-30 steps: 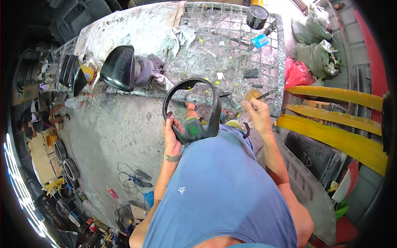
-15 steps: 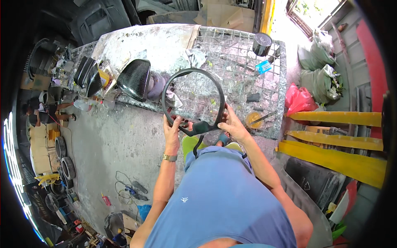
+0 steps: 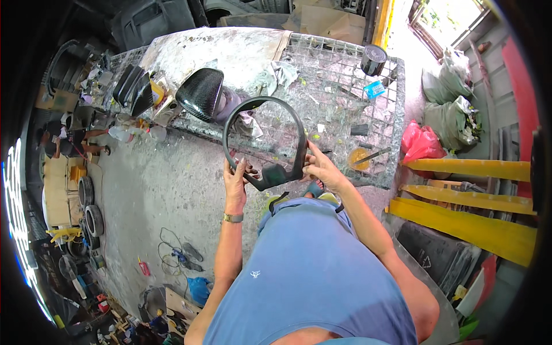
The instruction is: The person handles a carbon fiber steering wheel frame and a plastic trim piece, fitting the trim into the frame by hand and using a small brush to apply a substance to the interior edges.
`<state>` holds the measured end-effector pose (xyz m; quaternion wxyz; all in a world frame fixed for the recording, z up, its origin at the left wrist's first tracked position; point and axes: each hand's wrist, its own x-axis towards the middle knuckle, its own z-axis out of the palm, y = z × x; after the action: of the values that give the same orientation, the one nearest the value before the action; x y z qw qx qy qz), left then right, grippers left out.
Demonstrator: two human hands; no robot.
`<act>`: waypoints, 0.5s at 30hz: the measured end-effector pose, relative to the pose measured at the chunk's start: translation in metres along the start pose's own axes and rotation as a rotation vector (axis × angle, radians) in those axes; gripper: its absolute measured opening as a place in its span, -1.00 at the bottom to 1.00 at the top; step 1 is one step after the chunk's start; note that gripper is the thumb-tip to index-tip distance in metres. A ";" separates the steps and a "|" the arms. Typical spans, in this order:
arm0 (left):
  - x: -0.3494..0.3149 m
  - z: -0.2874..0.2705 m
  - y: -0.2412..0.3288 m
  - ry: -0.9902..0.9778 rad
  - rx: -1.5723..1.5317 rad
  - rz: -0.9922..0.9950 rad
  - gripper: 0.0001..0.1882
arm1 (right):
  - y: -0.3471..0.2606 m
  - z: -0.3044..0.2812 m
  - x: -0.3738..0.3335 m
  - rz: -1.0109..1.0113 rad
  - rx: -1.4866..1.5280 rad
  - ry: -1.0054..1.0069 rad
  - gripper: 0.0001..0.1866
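Note:
Between both hands I hold a black ring-shaped frame (image 3: 275, 176) with a wide flat section at its near side. My left hand (image 3: 234, 185) grips its lower left rim, thumb on the near face. My right hand (image 3: 321, 168) is closed on the lower right rim, with part of its fingers hidden behind. Through and beyond the ring shows the stained mesh-topped bench (image 3: 330, 109). Left of the ring on the bench lies a glossy black shell with a carbon-weave pattern (image 3: 200, 95), and a pale rag (image 3: 248, 123) is near it.
On the bench's right are a black can (image 3: 374, 60), a blue packet (image 3: 374, 89), a dark block (image 3: 359, 130) and a yellow tub (image 3: 357, 160) with a stick. Yellow beams (image 3: 466, 221) jut in at right. Cables (image 3: 171, 250) lie on the floor. Another person (image 3: 63, 141) is far left.
The ring has shifted slightly left and nearer me relative to the bench, both hands still on it. The whole view has turned a little, so the bench appears further right.

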<state>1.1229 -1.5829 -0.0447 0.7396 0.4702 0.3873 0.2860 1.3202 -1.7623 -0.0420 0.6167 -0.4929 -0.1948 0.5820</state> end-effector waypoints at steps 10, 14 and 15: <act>-0.037 -0.014 -0.008 0.166 -0.168 -0.086 -0.52 | 0.017 0.034 -0.031 -0.025 -0.101 0.032 -0.11; -0.047 -0.010 -0.005 0.163 -0.163 -0.089 -0.63 | 0.035 0.042 -0.051 0.030 -0.067 0.108 -0.16; -0.046 -0.010 -0.008 0.155 -0.167 -0.103 -0.63 | 0.035 0.045 -0.055 0.036 -0.068 0.122 -0.16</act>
<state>1.0901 -1.6170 -0.0404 0.7575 0.3631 0.4420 0.3146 1.2519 -1.8010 -0.0336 0.5998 -0.5517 -0.1676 0.5548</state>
